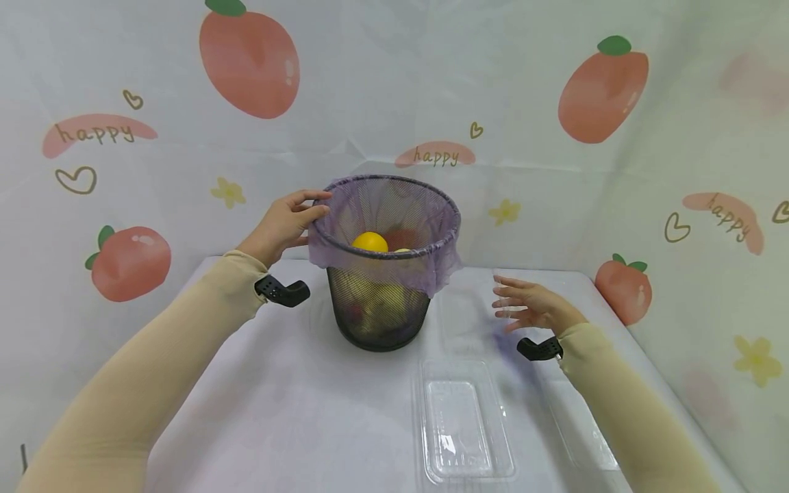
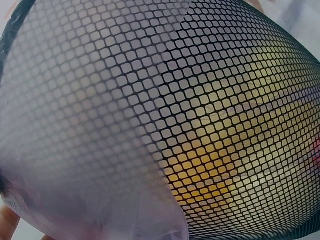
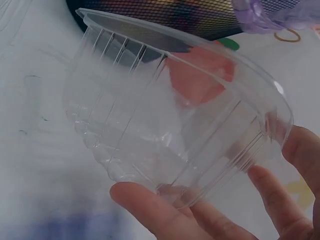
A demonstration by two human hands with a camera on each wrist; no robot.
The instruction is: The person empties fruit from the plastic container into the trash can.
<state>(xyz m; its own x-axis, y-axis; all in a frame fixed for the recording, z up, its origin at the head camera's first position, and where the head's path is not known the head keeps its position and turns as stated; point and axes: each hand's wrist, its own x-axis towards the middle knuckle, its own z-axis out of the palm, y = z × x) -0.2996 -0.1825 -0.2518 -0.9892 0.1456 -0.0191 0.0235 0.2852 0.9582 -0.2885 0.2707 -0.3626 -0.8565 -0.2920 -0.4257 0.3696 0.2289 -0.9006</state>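
Note:
A black mesh wastebasket [image 1: 343, 301] stands on the table, lined with a purple plastic bag [image 1: 440, 270] folded over its rim. My left hand [image 1: 280, 222] grips the rim at the left, thumb and fingers about the edge. Inside lies an orange [image 1: 370, 242], and paler yellow and red shapes show through the mesh [image 2: 240, 125]. To the basket's right, my right hand [image 1: 533, 307] holds a clear plastic container [image 3: 150, 125] tilted. In the right wrist view the thumb [image 3: 150, 210] presses its near side and the other fingers spread along the opposite side.
In front of the basket a clear plastic tray [image 1: 459, 474] lies on the white tabletop [image 1: 277, 418]. Another clear container [image 1: 582, 431] lies at the right, partly behind the right forearm. A fruit-printed cloth [image 1: 345, 82] hangs behind the table.

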